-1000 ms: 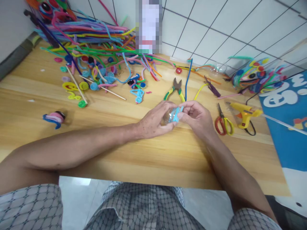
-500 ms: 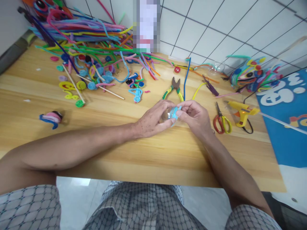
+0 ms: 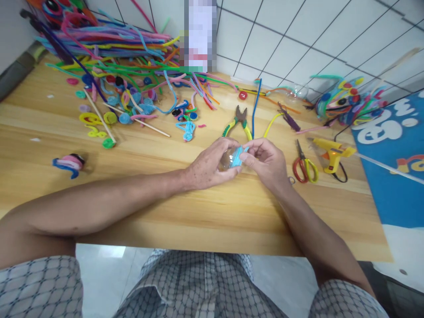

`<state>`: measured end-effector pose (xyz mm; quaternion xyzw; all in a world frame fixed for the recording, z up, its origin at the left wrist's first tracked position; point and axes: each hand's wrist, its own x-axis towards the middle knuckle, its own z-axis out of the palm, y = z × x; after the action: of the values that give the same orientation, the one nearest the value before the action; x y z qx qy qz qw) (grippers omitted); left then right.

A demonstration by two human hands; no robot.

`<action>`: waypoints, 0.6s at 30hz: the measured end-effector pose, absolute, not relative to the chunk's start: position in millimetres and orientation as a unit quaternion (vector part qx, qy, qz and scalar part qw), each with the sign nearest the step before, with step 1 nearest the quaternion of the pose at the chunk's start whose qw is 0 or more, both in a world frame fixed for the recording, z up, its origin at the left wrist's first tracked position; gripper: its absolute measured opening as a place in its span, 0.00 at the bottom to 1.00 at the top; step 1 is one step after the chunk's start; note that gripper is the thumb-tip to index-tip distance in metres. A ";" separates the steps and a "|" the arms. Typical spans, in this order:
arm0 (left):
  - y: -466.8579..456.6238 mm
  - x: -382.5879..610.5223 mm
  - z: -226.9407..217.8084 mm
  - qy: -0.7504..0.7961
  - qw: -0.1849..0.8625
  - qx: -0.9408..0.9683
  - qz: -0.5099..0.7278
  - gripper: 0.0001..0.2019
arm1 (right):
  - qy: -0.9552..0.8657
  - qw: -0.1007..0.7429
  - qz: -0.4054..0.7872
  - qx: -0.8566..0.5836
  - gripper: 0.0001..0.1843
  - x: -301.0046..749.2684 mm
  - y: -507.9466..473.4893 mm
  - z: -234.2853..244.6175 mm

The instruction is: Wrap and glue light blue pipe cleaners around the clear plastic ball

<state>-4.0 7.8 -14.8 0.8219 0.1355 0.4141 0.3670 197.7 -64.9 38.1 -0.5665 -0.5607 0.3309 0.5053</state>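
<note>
Right hand (image 3: 270, 164) slightly farther leftward — curled, thumb against blue strip (image 3: 237, 157)

Wooden table (image 3: 198, 221): pliers (image 3: 241, 117) mid-table; scissors (image 3: 301, 157), glue gun (image 3: 333, 152) right; sticks (image 3: 100, 116) left; pipe cleaners (image 3: 109, 42) heaped back left; probably clear ball (image 3: 297, 93) at back.

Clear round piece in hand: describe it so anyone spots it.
At the wooden table, left hand and right hand meet in front of the pliers. Between these hands is the clear round piece; its light-blue strip sets it apart from the clear globe by the wall.
</note>
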 end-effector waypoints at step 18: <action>7.9 -5.7 -15.2 0.105 0.344 0.833 0.420 0.22 | -0.535 0.513 0.321 -0.590 0.15 192.6 -66.4 36.7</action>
<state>-5.7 7.9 -15.2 0.8331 0.1050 0.4199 0.3444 192.6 -66.4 36.7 -0.5895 -0.5350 0.3212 0.5129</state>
